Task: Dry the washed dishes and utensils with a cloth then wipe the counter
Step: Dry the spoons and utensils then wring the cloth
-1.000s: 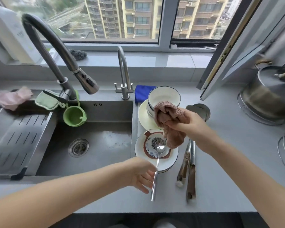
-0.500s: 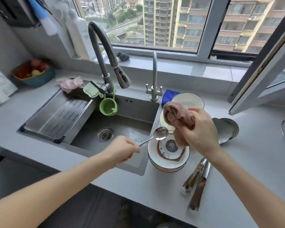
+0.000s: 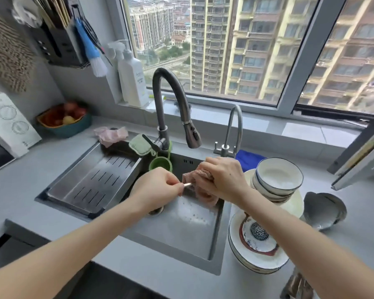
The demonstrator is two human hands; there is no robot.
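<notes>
Over the steel sink (image 3: 181, 231) a silver metal spoon (image 3: 187, 184), lying nine-to-three o'clock, is pinched by the left hand (image 3: 160, 187); its other end (hidden) is wrapped in pinkish cloth (image 3: 201, 188) gripped by the right hand (image 3: 224, 178).

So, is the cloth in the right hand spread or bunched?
Bunched: the right hand grips the cloth crumpled around the spoon, whose handle the left hand pinches.

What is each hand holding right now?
Left hand: pinching the spoon handle.
Right hand: gripping the pink cloth bunched over the spoon.
</notes>
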